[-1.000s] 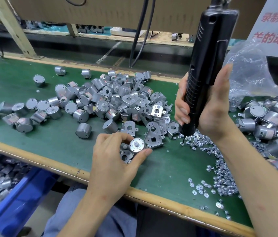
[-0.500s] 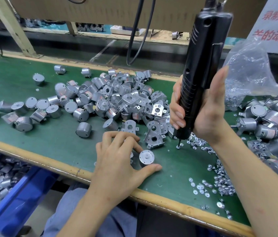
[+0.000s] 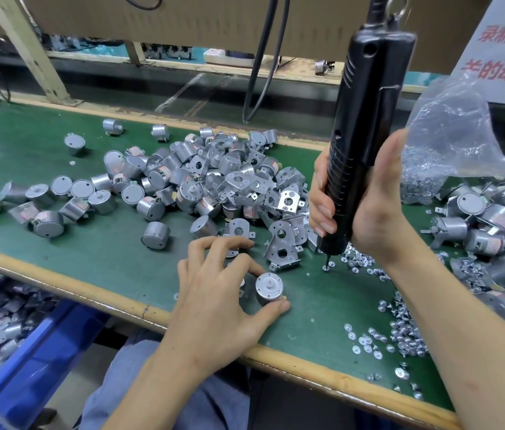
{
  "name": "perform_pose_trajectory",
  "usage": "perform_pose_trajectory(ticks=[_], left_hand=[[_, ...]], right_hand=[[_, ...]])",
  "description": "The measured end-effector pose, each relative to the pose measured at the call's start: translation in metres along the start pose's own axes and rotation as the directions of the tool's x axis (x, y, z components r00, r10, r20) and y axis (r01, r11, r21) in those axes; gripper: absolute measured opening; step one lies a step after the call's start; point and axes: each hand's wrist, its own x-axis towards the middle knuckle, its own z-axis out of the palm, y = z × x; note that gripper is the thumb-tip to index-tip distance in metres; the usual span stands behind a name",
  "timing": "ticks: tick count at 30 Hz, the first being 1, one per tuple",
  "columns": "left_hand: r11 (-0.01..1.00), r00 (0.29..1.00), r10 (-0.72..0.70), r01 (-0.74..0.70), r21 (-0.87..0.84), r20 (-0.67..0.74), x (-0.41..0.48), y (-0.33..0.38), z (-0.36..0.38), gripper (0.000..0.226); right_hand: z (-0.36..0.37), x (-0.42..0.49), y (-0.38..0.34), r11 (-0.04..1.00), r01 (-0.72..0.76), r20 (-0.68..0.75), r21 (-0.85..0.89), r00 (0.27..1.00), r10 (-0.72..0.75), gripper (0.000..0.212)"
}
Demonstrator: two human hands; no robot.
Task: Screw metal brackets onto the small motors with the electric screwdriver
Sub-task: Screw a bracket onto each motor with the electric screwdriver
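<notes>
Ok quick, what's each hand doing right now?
Left hand: pinching a small motor on the bench.
Right hand: gripping the electric screwdriver.

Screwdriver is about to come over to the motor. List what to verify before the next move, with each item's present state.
1. Motor steadied: ok, the left hand pinches the motor on the green mat, shaft up.
2. Bracket on motor: not ok, none on its top face; a bracket stands apart.
3. Tool held: ok, the right hand grips the electric screwdriver.
4. Screw on bit: cannot tell, the tip meets a loose screw.
5. Supply: ok, spare screws lie nearby.
</notes>
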Motion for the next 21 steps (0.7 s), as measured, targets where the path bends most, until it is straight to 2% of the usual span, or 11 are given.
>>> perform_pose_trajectory(ticks=[4,7,10,14,17,21], left_hand=[[0.998,1.0,0.0,-0.001,-0.062,-0.013,-0.003,0.001,-0.008,0.05],[0.989,0.999,0.002,-0.008,-0.147,-0.037,-0.014,-0.009,-0.023,0.051],[0.992,0.999,-0.02,0.016,-0.129,-0.027,-0.023,-0.021,-0.035,0.046],[0.995,0.997,-0.079,0.079,-0.063,0.005,-0.023,-0.022,-0.036,0.038],[0.998,0.999,-0.051,0.051,-0.027,-0.001,-0.022,-0.023,-0.036,0.023],[0.997,0.998,-0.068,0.068,-0.04,-0.016,-0.023,-0.027,-0.039,0.036]], right_hand=[[0.003,-0.001,-0.003,0.999,0.004,0.003,-0.04,1.0,-0.004,0.078],[0.01,0.0,-0.007,0.994,0.066,0.001,-0.089,0.998,-0.066,0.072],[0.019,0.002,-0.009,0.983,0.119,-0.009,-0.14,0.992,-0.122,0.084],[0.029,0.0,-0.003,0.977,0.151,-0.012,-0.152,0.988,-0.154,0.082],[0.032,-0.001,0.001,0.978,0.145,-0.038,-0.148,0.988,-0.152,0.084],[0.03,-0.003,0.006,0.987,0.117,-0.08,-0.109,0.989,-0.126,0.083]])
